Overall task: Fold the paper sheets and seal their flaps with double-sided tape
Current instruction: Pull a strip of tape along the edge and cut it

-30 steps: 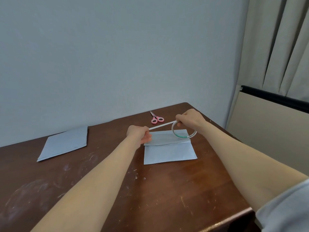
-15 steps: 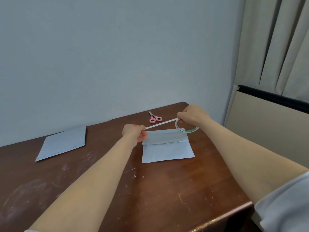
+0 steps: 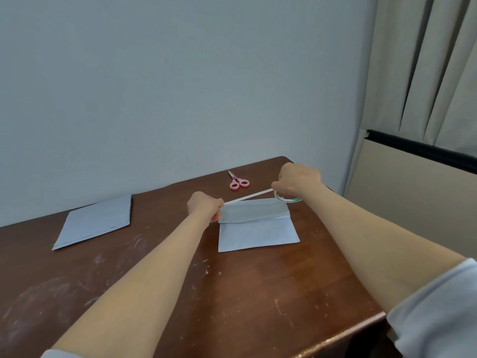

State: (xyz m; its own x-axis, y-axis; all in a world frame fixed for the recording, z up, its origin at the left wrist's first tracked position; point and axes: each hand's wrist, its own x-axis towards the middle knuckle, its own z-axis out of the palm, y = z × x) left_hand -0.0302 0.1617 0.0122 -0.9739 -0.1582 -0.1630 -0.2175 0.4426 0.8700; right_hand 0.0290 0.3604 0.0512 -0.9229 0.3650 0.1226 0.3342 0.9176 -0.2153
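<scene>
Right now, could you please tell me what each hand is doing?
Left hand: pinches the end of the tape strip.
Right hand: grips the tape roll.

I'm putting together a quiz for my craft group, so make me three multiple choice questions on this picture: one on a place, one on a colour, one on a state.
1. Where are the scissors?
A. on the floor
B. on a chair
C. on the table, beyond the folded sheet

2. What colour are their handles?
A. blue
B. pink
C. black

3. How is the tape strip?
A. stretched from the left hand to the tape roll in the right hand
B. stuck flat on the flap
C. wholly wound up

Answers:
1 C, they lie alone near the far edge.
2 B, both finger loops are pink.
3 A, it spans taut above the sheet.
</scene>
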